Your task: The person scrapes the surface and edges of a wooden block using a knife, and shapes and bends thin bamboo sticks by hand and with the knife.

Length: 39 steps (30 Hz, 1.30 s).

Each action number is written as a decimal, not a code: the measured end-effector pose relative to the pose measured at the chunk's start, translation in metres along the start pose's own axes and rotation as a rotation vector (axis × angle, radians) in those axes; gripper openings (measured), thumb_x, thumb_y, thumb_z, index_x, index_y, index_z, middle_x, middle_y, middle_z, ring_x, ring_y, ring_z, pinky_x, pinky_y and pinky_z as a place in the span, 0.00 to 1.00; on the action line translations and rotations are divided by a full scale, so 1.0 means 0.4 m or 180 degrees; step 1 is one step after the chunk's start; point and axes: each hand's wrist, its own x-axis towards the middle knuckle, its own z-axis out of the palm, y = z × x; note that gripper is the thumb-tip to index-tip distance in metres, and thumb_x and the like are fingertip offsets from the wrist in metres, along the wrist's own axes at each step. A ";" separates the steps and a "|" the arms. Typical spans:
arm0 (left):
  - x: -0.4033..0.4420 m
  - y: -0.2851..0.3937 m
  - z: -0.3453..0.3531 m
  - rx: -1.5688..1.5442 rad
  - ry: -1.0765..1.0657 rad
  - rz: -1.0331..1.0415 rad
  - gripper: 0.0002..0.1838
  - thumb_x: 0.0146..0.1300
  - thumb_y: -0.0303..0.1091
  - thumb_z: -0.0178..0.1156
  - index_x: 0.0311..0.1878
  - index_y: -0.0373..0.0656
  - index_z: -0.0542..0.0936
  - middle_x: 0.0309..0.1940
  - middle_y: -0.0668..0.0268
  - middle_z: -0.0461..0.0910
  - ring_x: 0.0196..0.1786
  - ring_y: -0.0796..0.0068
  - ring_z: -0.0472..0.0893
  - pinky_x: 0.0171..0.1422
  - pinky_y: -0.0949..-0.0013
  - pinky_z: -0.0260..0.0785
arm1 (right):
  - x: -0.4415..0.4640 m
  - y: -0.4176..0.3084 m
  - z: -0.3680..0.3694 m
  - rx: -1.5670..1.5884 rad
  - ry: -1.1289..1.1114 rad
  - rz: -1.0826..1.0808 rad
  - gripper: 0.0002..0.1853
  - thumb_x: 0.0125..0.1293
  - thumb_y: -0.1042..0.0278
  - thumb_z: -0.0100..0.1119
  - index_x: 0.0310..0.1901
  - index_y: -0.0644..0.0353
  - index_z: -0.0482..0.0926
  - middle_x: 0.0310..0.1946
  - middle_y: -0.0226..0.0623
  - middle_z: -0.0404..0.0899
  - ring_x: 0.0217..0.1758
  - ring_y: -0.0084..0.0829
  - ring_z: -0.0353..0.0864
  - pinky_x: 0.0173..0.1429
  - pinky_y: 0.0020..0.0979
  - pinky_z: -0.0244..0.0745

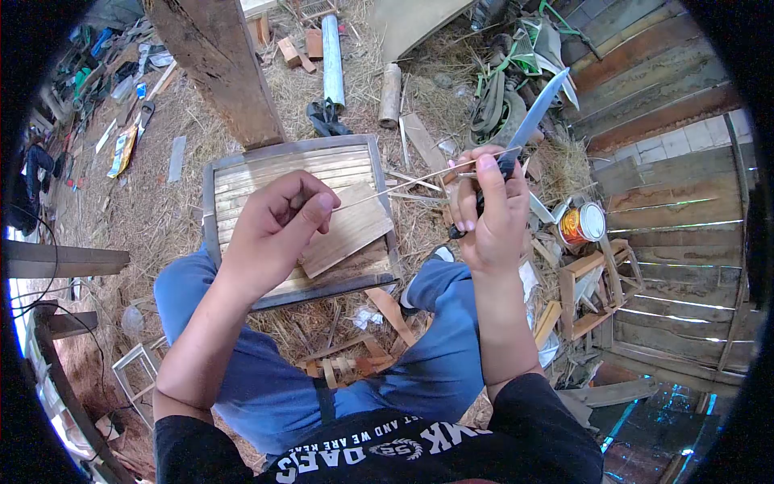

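Observation:
A thin wooden stick (407, 185) runs between my two hands above a low slatted table. Its near end is pinched in my left hand (278, 230), thumb against curled fingers. My right hand (492, 211) is wrapped around the black handle of a knife (538, 113), whose blade points up and away to the right. The stick's other end lies under my right thumb, close to the base of the blade. Below my hands, a flat wooden board (355, 234) rests at an angle on the slatted table (294, 165).
A wooden post (218, 73) rises just behind the table. To the right are a paint can (582, 223) and a wooden frame (592, 278) near the plank wall (677, 202). A log piece (390, 95) and a pale pipe (332, 60) lie on the straw-covered ground.

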 end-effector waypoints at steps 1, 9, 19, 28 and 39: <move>-0.001 0.000 0.002 0.0003 -0.0029 0.0050 0.11 0.77 0.37 0.55 0.43 0.39 0.79 0.29 0.74 0.76 0.32 0.86 0.73 0.36 0.78 0.65 | -0.001 0.000 0.000 -0.0002 0.0002 0.0000 0.07 0.75 0.67 0.58 0.46 0.62 0.78 0.28 0.33 0.80 0.13 0.14 0.61 0.16 0.21 0.56; -0.005 0.004 0.001 0.0027 -0.0119 0.0061 0.11 0.76 0.37 0.57 0.43 0.39 0.79 0.28 0.75 0.75 0.32 0.87 0.71 0.37 0.79 0.64 | -0.001 0.003 -0.003 0.0063 -0.0054 0.0031 0.07 0.75 0.67 0.58 0.47 0.61 0.78 0.26 0.31 0.80 0.13 0.13 0.61 0.17 0.21 0.56; -0.007 0.001 -0.005 0.0235 -0.0077 -0.0036 0.10 0.75 0.37 0.58 0.42 0.39 0.77 0.30 0.77 0.74 0.32 0.90 0.68 0.36 0.80 0.60 | 0.000 0.003 0.005 0.0129 -0.0071 0.0043 0.07 0.75 0.69 0.57 0.48 0.61 0.77 0.32 0.38 0.84 0.13 0.13 0.63 0.17 0.21 0.58; -0.011 -0.008 -0.002 0.0245 0.0010 -0.0062 0.09 0.76 0.37 0.56 0.42 0.41 0.75 0.27 0.79 0.67 0.29 0.91 0.64 0.32 0.80 0.57 | 0.001 0.015 -0.003 0.0059 -0.0112 0.0125 0.06 0.75 0.69 0.57 0.47 0.61 0.77 0.36 0.39 0.85 0.14 0.12 0.64 0.17 0.20 0.58; -0.031 -0.115 -0.018 0.0386 0.0250 0.0047 0.06 0.77 0.33 0.54 0.43 0.42 0.74 0.26 0.79 0.66 0.28 0.91 0.62 0.30 0.79 0.55 | 0.011 0.077 -0.046 -0.0178 -0.0090 0.0652 0.10 0.76 0.63 0.57 0.48 0.62 0.77 0.39 0.40 0.85 0.14 0.13 0.64 0.18 0.21 0.60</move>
